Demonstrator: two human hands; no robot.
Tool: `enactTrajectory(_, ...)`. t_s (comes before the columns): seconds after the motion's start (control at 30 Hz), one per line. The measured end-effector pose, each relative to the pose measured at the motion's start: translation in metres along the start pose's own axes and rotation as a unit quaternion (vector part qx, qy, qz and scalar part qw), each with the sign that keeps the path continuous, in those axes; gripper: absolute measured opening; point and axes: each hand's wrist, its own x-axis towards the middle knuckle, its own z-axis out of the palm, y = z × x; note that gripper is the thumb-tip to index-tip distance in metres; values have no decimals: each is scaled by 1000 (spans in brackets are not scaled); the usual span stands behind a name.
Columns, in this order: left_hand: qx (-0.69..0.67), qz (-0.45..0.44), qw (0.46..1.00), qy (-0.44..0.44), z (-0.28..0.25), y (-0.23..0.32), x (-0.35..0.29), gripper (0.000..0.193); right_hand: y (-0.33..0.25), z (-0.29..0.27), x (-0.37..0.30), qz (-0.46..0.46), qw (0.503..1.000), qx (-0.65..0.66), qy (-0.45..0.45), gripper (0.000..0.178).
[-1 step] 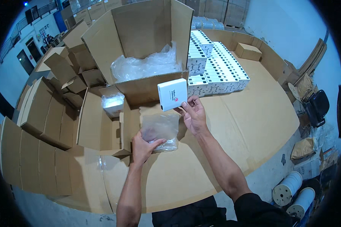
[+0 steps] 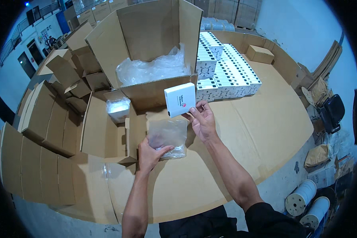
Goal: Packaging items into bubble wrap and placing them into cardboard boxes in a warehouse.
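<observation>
My right hand (image 2: 204,121) grips a small white box (image 2: 180,99) by its lower right corner, tilted a little, with print and a red mark on its face. Closer to me, my left hand (image 2: 150,155) pinches a clear plastic bag (image 2: 168,133) between thumb and fingers; the bag lies below the white box, apart from it. Left of the bag stands an open cardboard carton (image 2: 95,137), with a plastic-wrapped white box (image 2: 119,109) inside at its far end. A large open carton (image 2: 150,29) behind my hands holds a heap of clear plastic bags (image 2: 154,69).
Rows of stacked white boxes (image 2: 230,75) stand at the back right on the cardboard-covered table (image 2: 265,131). A closed brown carton (image 2: 260,54) sits beyond them. Several open cartons (image 2: 47,119) line the left side. Cable spools (image 2: 301,196) and a black chair (image 2: 332,113) are on the right.
</observation>
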Motion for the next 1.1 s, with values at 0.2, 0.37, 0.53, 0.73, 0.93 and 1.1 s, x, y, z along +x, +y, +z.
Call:
enactTrajectory(0.2,1,5,1000,8,-1,-12,2,67,4,0,-1,11,1000,-22,-17,22)
enactTrajectory(0.37,3,-12,1000,3,-3,-8,2,67,2,0,-2,20,999,-17,-36,22)
enactTrajectory(0.53,28,-14,999,23,-3,-7,3,64,1,-10,0,27,998,-43,-37,23)
enactTrajectory(0.73,22,11,999,30,-3,-14,4,62,-1,-4,0,33,996,-65,-53,23)
enactTrajectory(0.93,7,14,1000,20,-2,-16,4,58,0,-3,-1,36,992,-107,-65,25)
enactTrajectory(1.1,10,25,999,17,-1,-18,5,57,5,-1,-1,41,976,-197,-82,23)
